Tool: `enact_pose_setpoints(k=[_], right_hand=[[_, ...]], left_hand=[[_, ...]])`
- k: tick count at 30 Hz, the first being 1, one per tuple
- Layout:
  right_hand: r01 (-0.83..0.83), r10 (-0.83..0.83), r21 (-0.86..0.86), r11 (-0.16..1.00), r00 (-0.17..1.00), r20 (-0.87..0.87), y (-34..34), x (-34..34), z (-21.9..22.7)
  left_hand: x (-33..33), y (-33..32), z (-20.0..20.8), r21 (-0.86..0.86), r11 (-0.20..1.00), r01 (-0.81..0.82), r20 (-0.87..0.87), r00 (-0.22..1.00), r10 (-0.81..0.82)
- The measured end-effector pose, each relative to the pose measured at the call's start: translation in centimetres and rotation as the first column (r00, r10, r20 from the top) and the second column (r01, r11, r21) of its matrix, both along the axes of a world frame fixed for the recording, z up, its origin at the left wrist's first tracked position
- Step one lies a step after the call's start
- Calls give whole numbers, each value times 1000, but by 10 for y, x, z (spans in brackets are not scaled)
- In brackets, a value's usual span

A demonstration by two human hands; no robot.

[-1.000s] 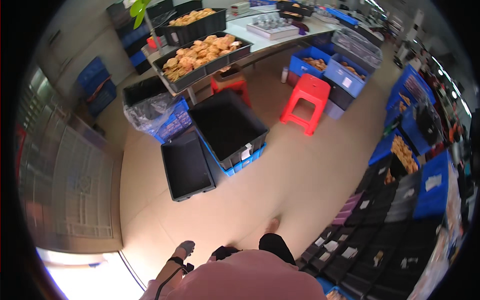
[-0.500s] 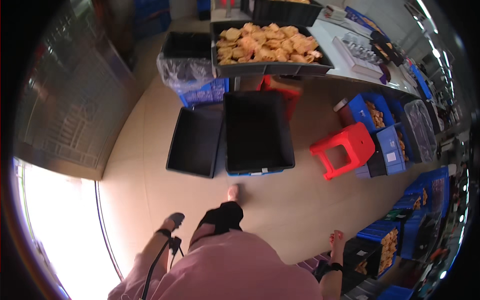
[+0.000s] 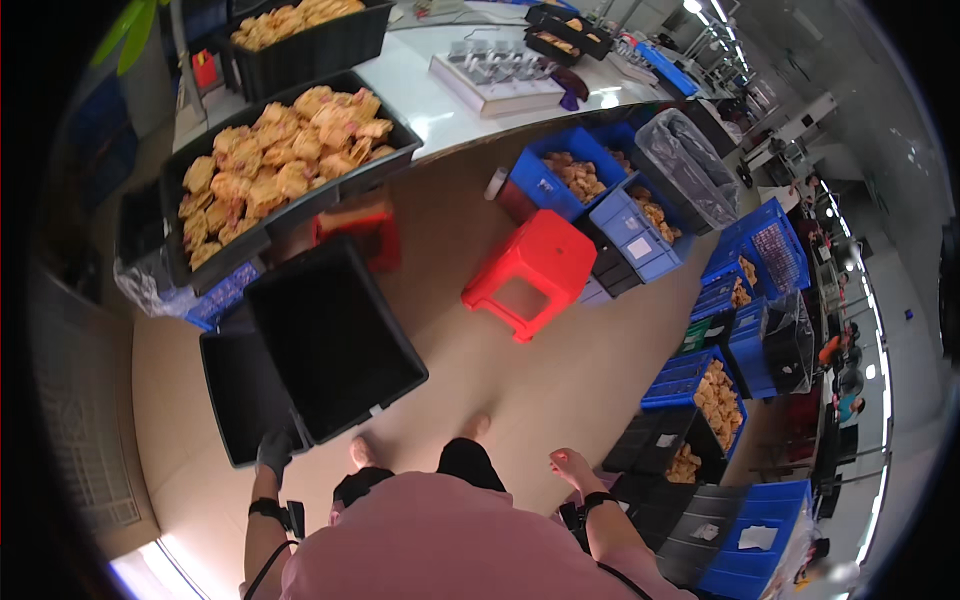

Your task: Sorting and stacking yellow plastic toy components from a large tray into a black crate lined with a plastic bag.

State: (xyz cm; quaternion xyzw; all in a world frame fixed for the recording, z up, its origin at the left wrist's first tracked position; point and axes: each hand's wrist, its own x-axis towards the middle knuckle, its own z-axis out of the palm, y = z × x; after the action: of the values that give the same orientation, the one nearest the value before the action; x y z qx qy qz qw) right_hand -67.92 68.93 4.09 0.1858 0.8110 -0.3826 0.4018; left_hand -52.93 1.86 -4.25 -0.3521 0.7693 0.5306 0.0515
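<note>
Black plastic, the shallow, rectangular tray (image 3: 250, 390) lies on the smooth floor (image 3: 440, 350) just ahead of the gloved left hand (image 3: 273, 450), which overlaps its near end; from my remote feed, I cannot tell whether it grips. The tray's long axis points away from me, leaning left. Alongside slants a deeper black bin (image 3: 335, 335), then a glossy red stool (image 3: 545, 255) and the bare right hand (image 3: 571, 466), empty, fingers loosely bent.
</note>
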Motion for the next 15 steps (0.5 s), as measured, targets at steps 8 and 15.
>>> enact_pose_setpoints(k=[8, 15], right_hand=[[30, -45, -81, 996, 979, -198, 81, -96, -6], [362, -357, -62, 930, 931, 75, 224, -145, 33]], left_hand=[[-6, 63, -132, 243, 956, -166, 617, 787, -20], [-180, 199, -72, 18, 818, 575, 460, 722, -517]])
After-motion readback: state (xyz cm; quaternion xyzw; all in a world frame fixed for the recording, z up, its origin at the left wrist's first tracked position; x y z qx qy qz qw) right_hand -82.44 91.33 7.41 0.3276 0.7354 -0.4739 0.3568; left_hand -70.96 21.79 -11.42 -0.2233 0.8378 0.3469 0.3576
